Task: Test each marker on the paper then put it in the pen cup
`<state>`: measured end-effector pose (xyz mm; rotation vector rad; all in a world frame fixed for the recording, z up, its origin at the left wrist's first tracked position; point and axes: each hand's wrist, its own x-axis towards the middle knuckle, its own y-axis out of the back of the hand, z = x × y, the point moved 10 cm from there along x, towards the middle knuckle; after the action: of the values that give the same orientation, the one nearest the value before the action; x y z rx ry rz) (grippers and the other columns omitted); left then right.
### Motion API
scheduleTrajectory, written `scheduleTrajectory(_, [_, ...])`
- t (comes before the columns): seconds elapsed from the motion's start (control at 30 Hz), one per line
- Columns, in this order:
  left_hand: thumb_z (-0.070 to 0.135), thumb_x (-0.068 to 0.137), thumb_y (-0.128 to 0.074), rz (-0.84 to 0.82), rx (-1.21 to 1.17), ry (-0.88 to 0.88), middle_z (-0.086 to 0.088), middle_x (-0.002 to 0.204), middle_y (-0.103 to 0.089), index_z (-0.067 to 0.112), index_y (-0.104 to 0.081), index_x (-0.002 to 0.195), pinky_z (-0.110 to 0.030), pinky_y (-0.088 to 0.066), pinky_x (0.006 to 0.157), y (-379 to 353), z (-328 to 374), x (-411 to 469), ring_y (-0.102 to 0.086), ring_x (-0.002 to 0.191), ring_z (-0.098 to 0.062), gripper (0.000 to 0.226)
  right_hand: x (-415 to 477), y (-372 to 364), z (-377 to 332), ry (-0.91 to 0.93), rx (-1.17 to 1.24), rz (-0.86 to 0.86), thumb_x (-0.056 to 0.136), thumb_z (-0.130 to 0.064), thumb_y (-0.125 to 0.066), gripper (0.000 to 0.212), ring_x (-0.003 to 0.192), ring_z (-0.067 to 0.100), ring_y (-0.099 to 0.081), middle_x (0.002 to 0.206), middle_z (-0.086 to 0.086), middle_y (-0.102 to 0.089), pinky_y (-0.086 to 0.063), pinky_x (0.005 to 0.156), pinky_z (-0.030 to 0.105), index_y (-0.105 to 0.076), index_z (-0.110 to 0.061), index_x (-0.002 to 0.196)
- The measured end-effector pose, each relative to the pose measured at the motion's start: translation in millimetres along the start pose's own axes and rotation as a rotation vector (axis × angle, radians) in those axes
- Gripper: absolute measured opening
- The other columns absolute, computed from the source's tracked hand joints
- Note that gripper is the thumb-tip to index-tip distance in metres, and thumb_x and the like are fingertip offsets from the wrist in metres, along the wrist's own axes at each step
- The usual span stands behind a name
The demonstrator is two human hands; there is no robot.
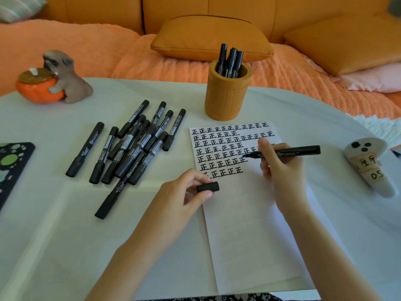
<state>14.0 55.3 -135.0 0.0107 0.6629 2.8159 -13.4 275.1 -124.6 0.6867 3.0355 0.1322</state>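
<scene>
A white sheet of paper (249, 224) lies on the table, its upper part filled with rows of black written characters. My right hand (280, 164) grips an uncapped black marker (290, 152), its tip pointing left just over the written rows. My left hand (191, 190) pinches the marker's black cap (208, 187) above the paper's left edge. A pile of several capped black markers (130, 142) lies left of the paper. The orange pen cup (225, 98) stands behind the paper and holds three markers (230, 60).
A dog-with-pumpkin figurine (54, 79) stands at the table's far left. A dark patterned board (10, 168) sits at the left edge. A white ghost-shaped object with labels (368, 164) lies at the right. Orange cushions and a blanket fill the sofa behind.
</scene>
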Motion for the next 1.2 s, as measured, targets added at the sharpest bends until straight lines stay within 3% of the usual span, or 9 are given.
scheduleTrajectory(0.1, [0.023, 0.086, -0.066, 0.032, -0.037, -0.007, 0.016, 0.089, -0.07, 0.032, -0.062, 0.094, -0.012, -0.047, 0.073, 3.6, 2.3, 0.1, -0.066, 0.078, -0.004, 0.013, -1.9, -10.0, 1.5, -0.049, 0.093, -0.038, 0.091, -0.035, -0.06, 0.034, 0.05, 0.012, -0.038, 0.053, -0.002, -0.044, -0.034, 0.05, 0.022, -0.061, -0.01, 0.069])
scheduleTrajectory(0.23, [0.017, 0.085, -0.067, 0.078, -0.097, -0.011, 0.012, 0.084, -0.07, 0.027, -0.065, 0.095, -0.005, -0.042, 0.063, 9.4, 6.7, 1.3, -0.066, 0.072, -0.001, 0.014, -7.6, -21.5, -1.1, -0.077, 0.172, -0.095, 0.088, -0.023, -0.066, 0.033, 0.047, 0.015, -0.037, 0.046, -0.003, -0.042, -0.034, 0.052, 0.024, -0.052, -0.014, 0.06])
scheduleTrajectory(0.4, [0.015, 0.084, -0.067, 0.116, -0.171, -0.009, 0.01, 0.088, -0.071, 0.024, -0.065, 0.094, -0.012, -0.048, 0.065, 13.2, 5.5, 2.8, -0.068, 0.073, -0.003, 0.014, -15.2, -31.5, -4.0, -0.06, 0.203, -0.146, 0.087, -0.017, -0.066, 0.039, 0.049, 0.018, -0.018, 0.049, 0.0, -0.025, -0.018, 0.046, 0.024, -0.044, 0.006, 0.065])
scheduleTrajectory(0.53, [0.015, 0.084, -0.067, 0.115, -0.205, -0.004, 0.01, 0.088, -0.072, 0.024, -0.065, 0.095, -0.017, -0.051, 0.067, 12.9, 3.8, 3.4, -0.068, 0.074, -0.005, 0.014, -19.0, -37.0, -2.5, -0.081, 0.244, -0.153, 0.089, -0.008, -0.062, 0.025, 0.045, 0.015, -0.018, 0.048, -0.002, -0.024, -0.019, 0.043, 0.021, -0.048, -0.005, 0.069])
scheduleTrajectory(0.67, [0.014, 0.084, -0.067, 0.091, -0.219, -0.004, 0.009, 0.086, -0.073, 0.023, -0.066, 0.094, -0.018, -0.051, 0.066, 8.4, 5.1, 3.6, -0.068, 0.074, -0.006, 0.013, -23.8, -45.0, -2.5, -0.077, 0.225, -0.178, 0.089, -0.007, -0.062, 0.038, 0.042, 0.013, -0.022, 0.049, 0.002, -0.027, -0.022, 0.041, 0.018, -0.044, -0.01, 0.055])
scheduleTrajectory(0.77, [0.012, 0.083, -0.067, 0.081, -0.275, -0.007, 0.006, 0.085, -0.074, 0.021, -0.066, 0.093, -0.016, -0.05, 0.06, 5.0, 7.6, 3.5, -0.069, 0.071, -0.008, 0.013, -30.2, -54.9, -3.4, -0.057, 0.197, -0.213, 0.089, -0.008, -0.062, 0.032, 0.044, 0.015, -0.021, 0.052, 0.004, -0.026, -0.021, 0.042, 0.02, -0.046, -0.001, 0.063])
scheduleTrajectory(1.03, [0.007, 0.083, -0.066, 0.12, -0.389, -0.028, 0.0, 0.077, -0.074, 0.015, -0.071, 0.09, -0.019, -0.054, 0.061, 7.8, 13.6, 0.2, -0.068, 0.062, -0.014, 0.012, -35.7, -60.4, -2.8, -0.064, 0.246, -0.208, 0.091, -0.003, -0.054, 0.04, 0.047, 0.015, -0.017, 0.053, 0.002, -0.021, -0.019, 0.044, 0.023, -0.032, -0.012, 0.059])
scheduleTrajectory(1.2, [0.008, 0.086, -0.064, 0.147, -0.402, -0.019, -0.002, 0.074, -0.073, 0.016, -0.073, 0.091, -0.018, -0.053, 0.06, 8.0, 12.1, -2.3, -0.066, 0.057, -0.012, 0.013, -38.0, -62.9, -4.8, -0.03, 0.214, -0.216, 0.091, -0.001, -0.053, 0.039, 0.052, 0.02, -0.017, 0.057, 0.008, -0.02, -0.017, 0.047, 0.029, -0.03, 0.004, 0.06])
